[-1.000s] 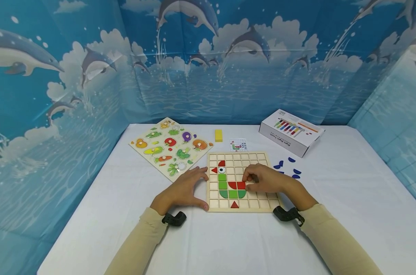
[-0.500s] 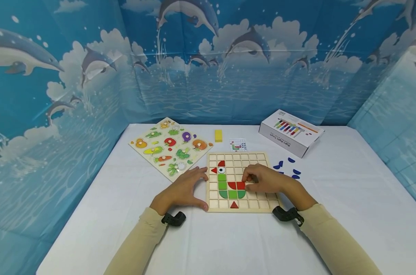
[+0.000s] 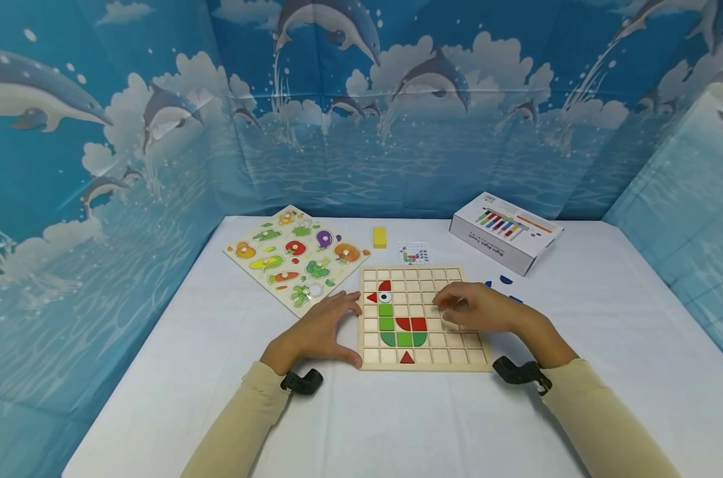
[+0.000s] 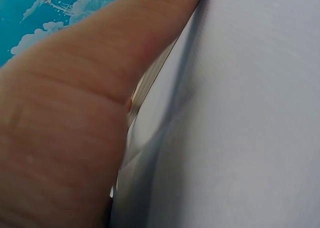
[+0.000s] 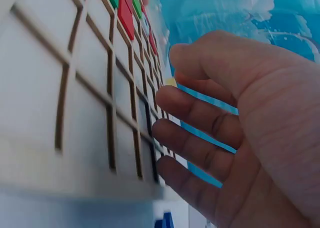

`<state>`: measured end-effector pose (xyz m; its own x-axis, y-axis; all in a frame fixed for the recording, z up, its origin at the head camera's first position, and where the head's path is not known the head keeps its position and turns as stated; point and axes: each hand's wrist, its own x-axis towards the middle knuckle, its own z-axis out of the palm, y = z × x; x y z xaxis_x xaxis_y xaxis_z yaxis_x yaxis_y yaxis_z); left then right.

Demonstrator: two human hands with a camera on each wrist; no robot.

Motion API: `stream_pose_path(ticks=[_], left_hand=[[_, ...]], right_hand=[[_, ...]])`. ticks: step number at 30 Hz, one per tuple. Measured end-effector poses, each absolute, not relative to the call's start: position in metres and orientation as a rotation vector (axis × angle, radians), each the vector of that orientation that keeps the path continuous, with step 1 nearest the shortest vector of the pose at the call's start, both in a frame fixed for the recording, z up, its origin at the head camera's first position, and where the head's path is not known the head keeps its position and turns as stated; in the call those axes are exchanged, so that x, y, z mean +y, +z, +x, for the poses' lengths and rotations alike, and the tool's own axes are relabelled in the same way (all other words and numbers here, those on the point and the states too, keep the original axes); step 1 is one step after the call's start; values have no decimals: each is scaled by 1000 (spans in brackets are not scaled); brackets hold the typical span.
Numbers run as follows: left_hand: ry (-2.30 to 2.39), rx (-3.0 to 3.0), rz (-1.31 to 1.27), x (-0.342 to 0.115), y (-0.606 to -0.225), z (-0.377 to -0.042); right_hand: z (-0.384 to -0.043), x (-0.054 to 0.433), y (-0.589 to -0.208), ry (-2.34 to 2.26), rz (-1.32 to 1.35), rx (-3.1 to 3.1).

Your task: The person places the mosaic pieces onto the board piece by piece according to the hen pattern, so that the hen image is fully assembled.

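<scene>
A wooden grid board (image 3: 457,340) lies flat on the white tablecloth. Flat shapes in its cells form a bird-like figure, with an eye tile (image 3: 385,297), green squares (image 3: 386,324), a red square (image 3: 419,324) and a red triangle (image 3: 407,358) below. My left hand (image 3: 319,330) rests at the board's left edge, thumb and fingers spread along it. Over the right part of the grid is my right hand (image 3: 483,309), fingers loosely bent and apart from the thumb. In the right wrist view nothing shows between those fingers.
Blue half-round pieces (image 3: 506,279) lie right of the board, partly hidden by the right hand. Behind it are a small pattern card (image 3: 413,253) and a yellow block (image 3: 380,237). A vegetable puzzle board (image 3: 310,253) stands left, a white box (image 3: 504,232) back right.
My right hand has let go of the red square and moved right, away from it. The square stays in its cell. The left hand has not moved.
</scene>
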<state>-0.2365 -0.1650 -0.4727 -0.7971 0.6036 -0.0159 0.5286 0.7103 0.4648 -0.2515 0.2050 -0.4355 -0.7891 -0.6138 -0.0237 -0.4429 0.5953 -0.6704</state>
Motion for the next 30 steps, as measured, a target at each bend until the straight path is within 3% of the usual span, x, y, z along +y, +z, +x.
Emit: stream_pose_path(ticks=[16, 30], left_hand=[[659, 2751, 911, -165, -473, -237], [664, 2756, 904, -165, -475, -237]], right_hand=[[-237, 293, -437, -763, -601, 2757], [-230, 303, -447, -795, -578, 2769]])
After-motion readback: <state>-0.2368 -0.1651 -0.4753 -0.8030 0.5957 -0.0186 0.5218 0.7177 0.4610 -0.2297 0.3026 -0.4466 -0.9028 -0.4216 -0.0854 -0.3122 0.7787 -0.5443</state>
